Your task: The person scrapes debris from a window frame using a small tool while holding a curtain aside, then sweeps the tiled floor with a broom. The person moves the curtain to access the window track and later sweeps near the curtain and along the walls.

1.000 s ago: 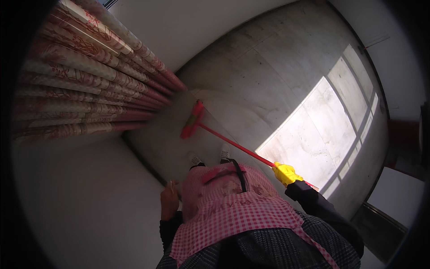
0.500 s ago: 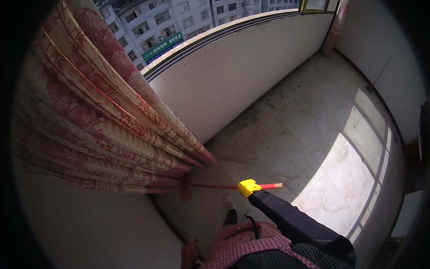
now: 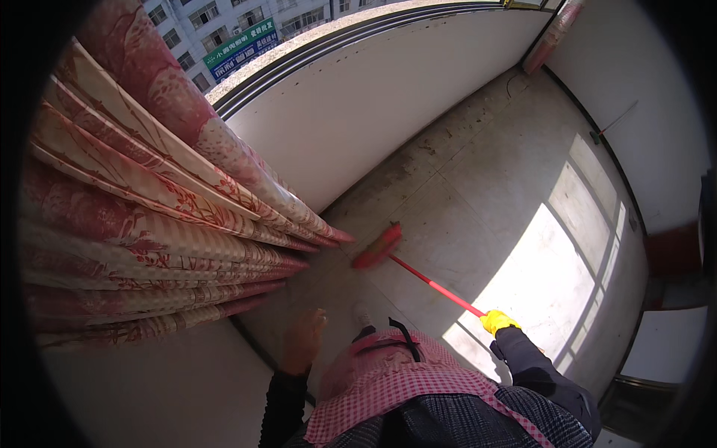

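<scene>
Right hand [image 3: 499,322], yellow-gloved, is gripping a red broom [image 3: 441,288] by the upper pole, closed around it. Left hand [image 3: 302,340] is bare, hovering near the floor's left edge by the curtain [image 3: 187,190]; too blurred to tell if it's holding anything. Broom head [image 3: 379,248] is blurring just beside the curtain hem, toward the left edge of the floor [image 3: 478,216]; can't confirm contact. Dark specks [image 3: 426,149] are lying along the floor's edge under the low wall [image 3: 358,112]. For a good stroke, I'd say: bristles flat, short slow pulls away from that edge, clear of fabric, left hand steadying the pole. Green-ended stick [image 3: 596,137] is leaning at the far right edge. No containers showing that I can make out, so no contents.
</scene>
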{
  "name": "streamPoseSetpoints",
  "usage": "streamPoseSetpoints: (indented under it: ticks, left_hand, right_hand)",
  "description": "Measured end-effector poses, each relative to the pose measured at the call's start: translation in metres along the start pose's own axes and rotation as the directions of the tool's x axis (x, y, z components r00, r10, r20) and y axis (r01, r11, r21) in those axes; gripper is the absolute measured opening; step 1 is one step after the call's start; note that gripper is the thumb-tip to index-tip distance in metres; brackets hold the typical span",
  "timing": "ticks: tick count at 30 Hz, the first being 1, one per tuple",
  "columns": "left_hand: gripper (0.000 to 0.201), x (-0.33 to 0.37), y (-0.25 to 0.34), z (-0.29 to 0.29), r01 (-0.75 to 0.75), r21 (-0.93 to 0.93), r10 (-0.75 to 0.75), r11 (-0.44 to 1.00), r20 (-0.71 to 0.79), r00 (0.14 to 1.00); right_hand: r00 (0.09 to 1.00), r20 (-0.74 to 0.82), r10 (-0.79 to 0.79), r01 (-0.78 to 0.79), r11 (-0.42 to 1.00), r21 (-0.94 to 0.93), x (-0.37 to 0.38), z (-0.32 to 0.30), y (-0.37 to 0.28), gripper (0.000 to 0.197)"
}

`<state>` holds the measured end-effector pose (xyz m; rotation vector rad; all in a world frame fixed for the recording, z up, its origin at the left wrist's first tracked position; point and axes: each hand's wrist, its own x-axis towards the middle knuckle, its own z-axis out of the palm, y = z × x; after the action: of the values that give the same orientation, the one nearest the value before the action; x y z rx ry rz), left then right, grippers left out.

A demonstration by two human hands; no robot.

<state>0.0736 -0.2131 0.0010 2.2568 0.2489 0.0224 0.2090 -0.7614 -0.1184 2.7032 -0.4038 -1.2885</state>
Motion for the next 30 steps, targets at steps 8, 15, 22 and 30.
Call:
streamPoseSetpoints:
  ticks: [8, 15, 22, 30]
  left_hand:
    - [0.048, 0.17, 0.062, -0.057, -0.156, 0.41, 0.134, 0.899, 0.08, 0.988]
    - [0.045, 0.207, 0.078, -0.069, -0.508, 0.507, 0.504, 0.696, 0.159, 0.849]
    - [0.03, 0.228, 0.019, -0.088, 0.162, 0.914, 0.077, 0.371, -0.204, 0.976]
    - [0.026, 0.021, -0.066, -0.179, 0.481, 0.873, -0.402, 0.082, -0.413, 0.818]
  right_hand:
    - [0.975, -0.001, 0.222, -0.216, 0.948, -0.232, -0.107, 0.049, 0.186, 0.053]
    - [0.976, -0.086, 0.198, -0.203, 0.978, -0.047, -0.176, 0.013, 0.162, 0.04]
    - [0.984, -0.078, -0.16, 0.154, 0.985, -0.075, -0.138, -0.009, 0.045, 0.039]
    - [0.634, -0.022, -0.773, 0.712, 0.595, -0.373, -0.04, -0.067, -0.135, 0.032]
